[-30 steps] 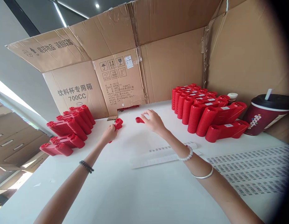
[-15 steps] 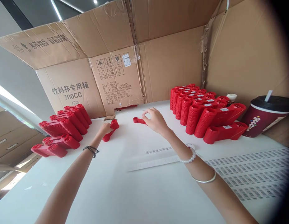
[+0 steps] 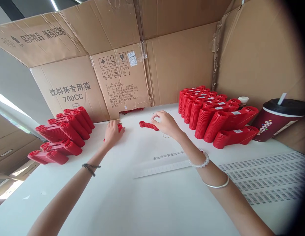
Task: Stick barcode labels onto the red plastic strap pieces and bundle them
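Head view, looking down a white table (image 3: 132,203): the left hand (image 3: 113,133) is curled closed around the middle of one red moulded plastic piece (image 3: 120,127), near the far edge of the table. Only the piece's two ends are seen, poking out past the fingers. The right hand (image 3: 165,124) is held with its fingers bunched and curved downward, and the right end of a second red moulded plastic piece (image 3: 145,124) appears to be pinched between thumb and fingertips. That slim piece lies flat on the table, with a ring at its free end, between the two hands and nearer the right one.

Nested stacks of red ribbed plastic pieces are set out on either side: the left stacks (image 3: 63,131) just beyond the left hand, the right stacks (image 3: 206,113) just beyond the right hand. Small white labels are stuck on the right stacks. Behind the table stands an opened cardboard carton (image 3: 70,88) printed with "700CC". A dark red drink cup (image 3: 275,123) with a black lid and straw stands near the right edge, beside a white-capped jar (image 3: 243,102). A sheet of barcode labels (image 3: 263,177) lies at the near right, and a strip of labels (image 3: 162,169) lies below the right wrist.
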Tool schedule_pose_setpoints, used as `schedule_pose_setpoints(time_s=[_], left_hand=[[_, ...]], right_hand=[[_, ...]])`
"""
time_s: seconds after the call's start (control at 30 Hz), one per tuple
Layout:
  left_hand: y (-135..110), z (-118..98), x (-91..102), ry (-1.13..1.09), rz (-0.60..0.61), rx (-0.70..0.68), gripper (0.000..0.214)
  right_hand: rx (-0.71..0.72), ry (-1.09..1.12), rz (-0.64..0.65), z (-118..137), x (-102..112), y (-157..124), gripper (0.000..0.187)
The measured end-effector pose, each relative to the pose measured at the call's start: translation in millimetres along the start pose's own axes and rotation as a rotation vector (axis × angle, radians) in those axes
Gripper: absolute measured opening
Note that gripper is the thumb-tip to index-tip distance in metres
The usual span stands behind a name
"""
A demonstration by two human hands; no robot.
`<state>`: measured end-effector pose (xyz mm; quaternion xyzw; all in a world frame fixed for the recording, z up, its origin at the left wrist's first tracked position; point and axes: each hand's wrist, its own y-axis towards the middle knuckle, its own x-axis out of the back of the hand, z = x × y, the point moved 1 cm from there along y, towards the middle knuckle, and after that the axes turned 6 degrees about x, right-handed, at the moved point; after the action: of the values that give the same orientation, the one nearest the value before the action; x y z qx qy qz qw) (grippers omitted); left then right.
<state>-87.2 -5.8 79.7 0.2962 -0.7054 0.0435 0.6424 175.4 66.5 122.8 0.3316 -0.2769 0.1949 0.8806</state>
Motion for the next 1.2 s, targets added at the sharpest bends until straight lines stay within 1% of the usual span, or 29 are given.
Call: schedule_pose_setpoints(time_s=[0.03, 0.07, 0.13, 0.2, 0.27, 0.33, 0.4, 0.47, 0.53, 0.6, 0.7, 0.8, 0.87, 0.97, 1.07, 1.13, 1.2], left_hand=[[-18.5, -12.5, -0.4, -0.099, 0.036, -0.128, 0.037], [-38.3, -24.9, -2.8, -0.175, 0.144, -0.234, 0.034], [-76.7, -46.8, -10.9, -0.264, 0.374, -0.388, 0.036], [-105.0, -60.5, -20.4, -0.288, 0.473, -0.412, 0.036], [-120.2, -65.1, -28.7, -0.299, 0.492, -0.404, 0.030], [-125.9, -61.7, -33.9, -0.310, 0.494, -0.390, 0.023], [-128.5, -53.6, -35.7, -0.328, 0.492, -0.360, 0.018], [-132.1, -44.9, -35.2, -0.358, 0.479, -0.303, 0.016], [-137.2, -38.6, -34.0, -0.400, 0.464, -0.232, 0.015], [-142.1, -35.5, -33.7, -0.447, 0.459, -0.166, 0.014], [-145.9, -34.9, -35.2, -0.503, 0.438, -0.123, 0.013], [-145.8, -35.1, -37.0, -0.531, 0.432, -0.132, 0.012], [-145.0, -34.6, -38.0, -0.543, 0.444, -0.138, 0.012], [-144.3, -33.3, -39.7, -0.564, 0.459, -0.143, 0.013], [-144.0, -32.2, -41.6, -0.590, 0.457, -0.142, 0.015], [-143.9, -31.7, -42.8, -0.597, 0.457, -0.139, 0.016], [-144.0, -31.5, -43.8, -0.593, 0.460, -0.140, 0.016]], right_hand=[[-0.007, 0.008, 0.044, -0.7, 2.0, 0.3, 0.012], [-0.017, 0.017, 0.095, -1.2, 3.1, 0.2, 0.012], [-0.039, 0.019, 0.182, -2.1, 2.6, -1.9, 0.012], [-0.024, -0.030, 0.239, -3.6, -1.6, -7.2, 0.011], [0.025, -0.102, 0.319, -6.4, -8.0, -15.4, 0.010], [0.060, -0.165, 0.434, -10.2, -15.8, -25.2, 0.008], [0.091, -0.221, 0.524, -13.1, -24.5, -34.6, 0.006], [0.171, -0.254, 0.598, -12.9, -34.9, -43.0, 0.006], [0.274, -0.250, 0.671, -9.6, -46.2, -50.4, 0.010], [0.317, -0.233, 0.723, -5.2, -55.3, -56.6, 0.016], [0.278, -0.239, 0.750, -0.3, -60.9, -62.1, 0.016], [0.236, -0.232, 0.774, 1.9, -59.1, -62.6, 0.011], [0.228, -0.223, 0.776, 2.4, -57.8, -60.6, 0.013], [0.255, -0.240, 0.784, 2.2, -61.5, -56.6, 0.014], [0.302, -0.247, 0.818, 2.7, -71.8, -55.0, 0.012], [0.319, -0.265, 0.832, 5.0, -77.7, -55.9, 0.009], [0.342, -0.285, 0.844, 9.4, -78.7, -57.5, 0.009]])
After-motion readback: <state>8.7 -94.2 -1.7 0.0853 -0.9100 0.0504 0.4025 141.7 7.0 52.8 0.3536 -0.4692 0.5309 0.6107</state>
